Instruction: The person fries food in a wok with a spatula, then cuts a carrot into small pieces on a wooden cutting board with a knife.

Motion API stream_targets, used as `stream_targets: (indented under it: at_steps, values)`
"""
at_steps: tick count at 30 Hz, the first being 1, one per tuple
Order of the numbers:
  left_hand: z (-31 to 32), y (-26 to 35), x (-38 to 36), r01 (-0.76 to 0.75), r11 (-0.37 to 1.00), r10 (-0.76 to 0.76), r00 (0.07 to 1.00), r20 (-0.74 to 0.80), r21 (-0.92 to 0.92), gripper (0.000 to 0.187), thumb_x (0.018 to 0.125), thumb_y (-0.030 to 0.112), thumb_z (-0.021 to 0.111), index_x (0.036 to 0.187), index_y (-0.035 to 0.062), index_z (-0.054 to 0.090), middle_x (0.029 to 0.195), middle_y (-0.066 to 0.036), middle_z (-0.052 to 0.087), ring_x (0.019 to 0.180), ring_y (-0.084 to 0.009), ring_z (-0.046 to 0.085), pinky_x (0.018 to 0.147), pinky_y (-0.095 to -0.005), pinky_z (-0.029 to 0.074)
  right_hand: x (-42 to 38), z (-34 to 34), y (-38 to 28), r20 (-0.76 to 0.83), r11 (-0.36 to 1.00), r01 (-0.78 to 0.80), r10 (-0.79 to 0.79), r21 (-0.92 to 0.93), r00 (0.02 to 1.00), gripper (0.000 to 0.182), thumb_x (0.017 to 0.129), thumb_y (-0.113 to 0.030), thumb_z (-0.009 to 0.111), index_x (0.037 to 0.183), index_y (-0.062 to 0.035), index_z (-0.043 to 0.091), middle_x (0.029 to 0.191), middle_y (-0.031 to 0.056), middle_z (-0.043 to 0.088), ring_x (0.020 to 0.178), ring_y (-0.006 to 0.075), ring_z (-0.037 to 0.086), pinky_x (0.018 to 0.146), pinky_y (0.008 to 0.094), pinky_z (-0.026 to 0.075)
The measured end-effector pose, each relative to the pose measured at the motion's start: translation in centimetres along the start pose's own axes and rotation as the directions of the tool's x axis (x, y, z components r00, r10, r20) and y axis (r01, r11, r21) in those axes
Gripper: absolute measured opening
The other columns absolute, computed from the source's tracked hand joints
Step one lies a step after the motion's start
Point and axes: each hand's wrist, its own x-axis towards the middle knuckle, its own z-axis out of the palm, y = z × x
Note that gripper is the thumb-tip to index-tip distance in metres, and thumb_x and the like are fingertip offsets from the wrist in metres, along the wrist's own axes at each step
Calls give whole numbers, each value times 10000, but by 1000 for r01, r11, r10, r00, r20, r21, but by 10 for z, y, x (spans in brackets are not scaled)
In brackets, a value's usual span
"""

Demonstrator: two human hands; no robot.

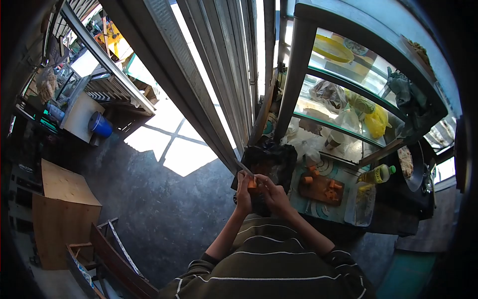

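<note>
My left hand (243, 193) is closed round an orange piece (253, 185), which looks like carrot or squash. In my right hand (274, 193) is a knife (244, 168), its blade pointing up and left above the piece. Both hands are close together over the near edge of a black plastic bag (271, 158). To their right, a brown cutting board (320, 189) bears several orange chunks (334, 186) and small scraps.
A clear plastic tub (360, 203) and a bottle with a green cap (377, 175) stand right of the board. Behind is a glass display case (298, 70) holding bags. A pan (416, 172) is farther right; a blue bucket (100, 124) stands at the left.
</note>
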Motion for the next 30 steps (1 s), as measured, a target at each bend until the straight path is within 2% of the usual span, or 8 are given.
stream_targets:
  at_steps: [3,7,8,11,18,23,27,30]
  values:
    - [3,6,0,177,972,-194,976,-100,-153,223,907,306,390,972,93,404,849,-6,419,773,-77,462,694,-234,414,7,4,3,-158,950,86,-39,300,987,316,890,-253,416,1186,-142,421,626,56,548,459,192,523,438,281,399]
    - [-16,12,7,338,919,-328,941,83,-204,285,876,390,429,899,105,437,742,-6,459,662,-85,467,596,-246,421,11,-29,-21,392,363,-514,359,778,847,316,918,-326,341,1148,-130,432,561,-3,408,389,75,339,369,201,306]
    - [-20,13,9,378,905,-362,925,117,-193,286,869,403,434,871,117,453,724,-15,491,661,-94,483,586,-247,422,12,-33,-22,590,72,-643,331,762,736,321,923,-346,314,1145,-142,423,539,0,370,377,65,299,359,186,279]
    - [-17,22,12,406,891,-401,914,66,-204,312,862,400,452,839,88,450,723,-3,471,606,-66,411,540,-215,377,11,-26,15,800,-267,-762,61,589,597,326,922,-372,288,1167,-179,384,564,12,397,382,64,308,359,187,283]
    - [-28,12,8,382,873,-386,921,48,-302,319,838,420,472,879,106,431,729,-22,475,596,-72,396,533,-211,362,9,-16,-14,467,261,-591,408,764,784,312,915,-300,354,1204,-183,366,579,13,413,388,67,313,363,182,314]
    - [-18,16,6,381,873,-398,917,9,-305,352,847,440,441,951,104,432,740,-19,458,584,-74,392,519,-201,344,5,-5,5,160,783,-416,388,462,908,359,893,-229,402,1235,-122,431,636,76,517,540,74,482,459,210,374]
    - [-18,10,8,403,867,-422,907,0,-294,352,873,426,408,998,99,432,710,-16,453,579,-82,389,514,-210,343,2,3,25,54,886,-337,338,320,940,363,881,-246,421,1207,-89,457,726,120,583,633,131,545,573,261,425]
    - [-18,6,10,418,848,-423,904,58,-326,332,890,404,376,986,97,456,650,-11,444,560,-91,385,508,-217,340,1,2,26,20,903,-307,316,301,948,390,892,-223,422,1261,-99,396,557,-36,407,482,31,351,443,187,314]
